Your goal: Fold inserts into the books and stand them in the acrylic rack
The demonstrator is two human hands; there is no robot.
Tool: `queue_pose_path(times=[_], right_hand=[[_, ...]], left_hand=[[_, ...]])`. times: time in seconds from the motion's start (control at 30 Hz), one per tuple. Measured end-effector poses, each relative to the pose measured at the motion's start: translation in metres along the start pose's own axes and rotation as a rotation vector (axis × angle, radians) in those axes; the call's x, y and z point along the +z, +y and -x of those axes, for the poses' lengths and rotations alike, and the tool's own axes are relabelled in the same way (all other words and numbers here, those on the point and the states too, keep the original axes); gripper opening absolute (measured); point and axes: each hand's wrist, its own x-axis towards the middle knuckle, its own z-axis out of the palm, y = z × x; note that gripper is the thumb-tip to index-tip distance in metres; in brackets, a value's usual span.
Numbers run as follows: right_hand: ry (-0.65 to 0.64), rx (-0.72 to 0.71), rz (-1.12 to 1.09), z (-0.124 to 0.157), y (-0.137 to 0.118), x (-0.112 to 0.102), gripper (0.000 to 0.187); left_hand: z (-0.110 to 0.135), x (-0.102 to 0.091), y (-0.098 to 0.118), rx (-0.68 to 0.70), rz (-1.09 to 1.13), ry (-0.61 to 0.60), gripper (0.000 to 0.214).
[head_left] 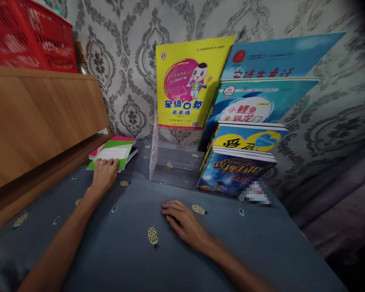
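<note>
The right grip (182, 221) is laid loosely spread. Booklets (115, 149) are touched by the left grip (106, 173), whether pinched cannot be told; shelving seems underway, a lift rightward needed.

A pineapple-print tabletop (121, 251) is dimly lit, the blue Andersen fairy-tale book (280, 59) stretched by edge distortion, the right-hand corners blackened.

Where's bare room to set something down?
Tablecloth between the left hand and right hand, and left front tiers of the clear rack, below the yellow workbook. Crowded: the rack's right side, filled with books, and the notebooks under the left hand.
</note>
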Motion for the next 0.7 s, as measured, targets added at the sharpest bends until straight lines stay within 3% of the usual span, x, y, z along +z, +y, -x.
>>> queue_pose_path(times=[0.13,0.37,0.6,0.7], right_hand=[[0.006,-0.008,-0.002,0.0,-0.001,0.0,0.024],[0.017,0.021,0.026,0.0,-0.005,0.0,0.022],[0.005,0.004,0.05,0.001,-0.003,0.0,0.023],[0.014,0.006,0.061,0.002,-0.004,0.0,0.024]], left_hand=[[0.003,-0.011,0.015,0.035,-0.028,-0.015,0.042],[0.007,0.004,0.013,-0.021,-0.061,-0.09,0.066],[0.013,-0.015,0.032,-0.009,-0.086,-0.163,0.06],[0.013,-0.016,0.031,0.035,-0.019,-0.2,0.057]])
